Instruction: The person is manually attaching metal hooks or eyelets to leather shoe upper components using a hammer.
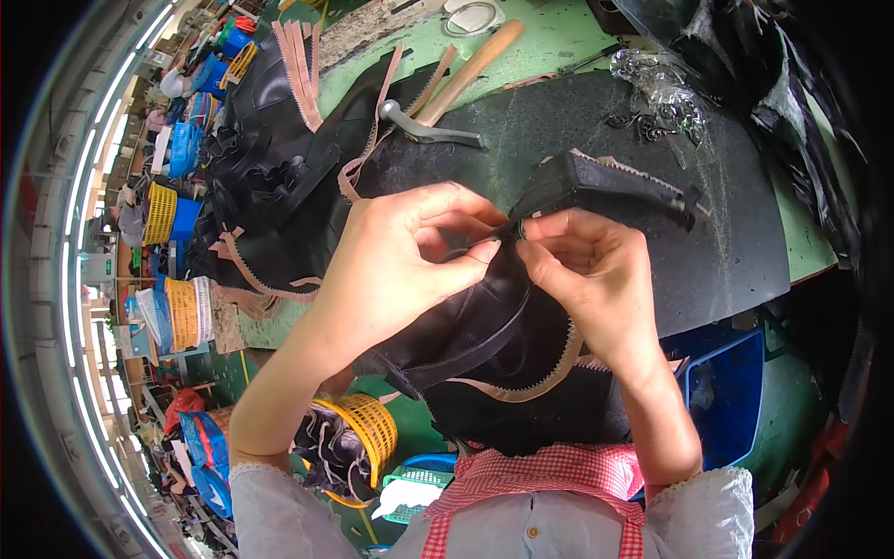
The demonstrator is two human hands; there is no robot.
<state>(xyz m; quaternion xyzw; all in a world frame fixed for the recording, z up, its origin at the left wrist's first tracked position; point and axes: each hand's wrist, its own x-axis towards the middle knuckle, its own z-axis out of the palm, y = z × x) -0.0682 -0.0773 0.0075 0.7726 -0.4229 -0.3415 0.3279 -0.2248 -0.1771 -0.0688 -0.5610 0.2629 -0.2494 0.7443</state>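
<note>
A black leather piece point(475, 317) with a tan zigzag-cut edge hangs over the table's near edge and down in front of me. My left hand point(396, 256) pinches a fold of it between thumb and forefinger. Just to the right, my right hand point(591, 275) grips the same piece, fingertips nearly touching those of the left. A small dark part at the right fingertips is too small to make out. Beyond the hands, an upper portion of the leather point(596, 182) sticks out to the right. A hammer point(428, 130) with a wooden handle lies behind my left hand.
A black mat point(708, 252) covers part of the green table point(805, 238). Clear plastic with small metal parts point(661, 93) lies at the far right. More black leather pieces point(270, 168) pile up on the left. Below stand a yellow basket point(372, 433) and a blue bin point(726, 391).
</note>
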